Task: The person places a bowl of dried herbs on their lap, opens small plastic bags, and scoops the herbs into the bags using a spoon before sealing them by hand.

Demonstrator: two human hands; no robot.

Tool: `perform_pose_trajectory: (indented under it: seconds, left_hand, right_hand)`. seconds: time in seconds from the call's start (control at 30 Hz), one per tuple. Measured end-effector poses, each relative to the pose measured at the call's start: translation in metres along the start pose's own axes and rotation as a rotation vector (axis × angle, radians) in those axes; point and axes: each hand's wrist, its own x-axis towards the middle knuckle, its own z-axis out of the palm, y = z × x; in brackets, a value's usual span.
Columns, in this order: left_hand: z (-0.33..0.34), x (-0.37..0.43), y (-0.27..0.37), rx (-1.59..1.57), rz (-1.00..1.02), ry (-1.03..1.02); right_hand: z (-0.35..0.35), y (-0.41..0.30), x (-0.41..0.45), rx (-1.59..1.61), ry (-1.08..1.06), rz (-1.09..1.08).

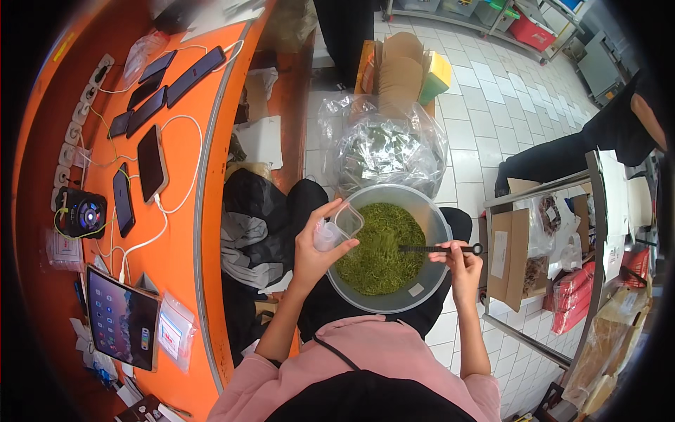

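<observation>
A clear plastic bucket rests between my knees, part filled with shredded green dried leaves. My left hand holds a small clear plastic container over the bucket's left rim, along with a small translucent cup-like piece against the palm. My right hand, at the right rim, grips a thin black plastic utensil by its ringed end. The utensil's far end reaches over the leaves; its tip is blurred. Just beyond the bucket lies a large clear plastic bag with green contents.
On the left, an orange table bears several phones, cables, a power strip and a tablet. Stacked brown cardboard pieces stand ahead. A metal rack with a cardboard box is close at right. Another person's leg extends behind it.
</observation>
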Motion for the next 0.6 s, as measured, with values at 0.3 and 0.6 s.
perform_pose_trajectory:
  seconds: [0.3, 0.6]
  left_hand:
    - [0.018, -0.005, -0.007, 0.214, 0.111, -0.119]
    - [0.029, -0.006, 0.0, 0.426, 0.245, -0.162]
  right_hand:
    - [-0.013, -0.01, 0.004, 0.011, 0.113, -0.07]
    - [0.004, -0.077, -0.01, 0.029, 0.096, -0.312]
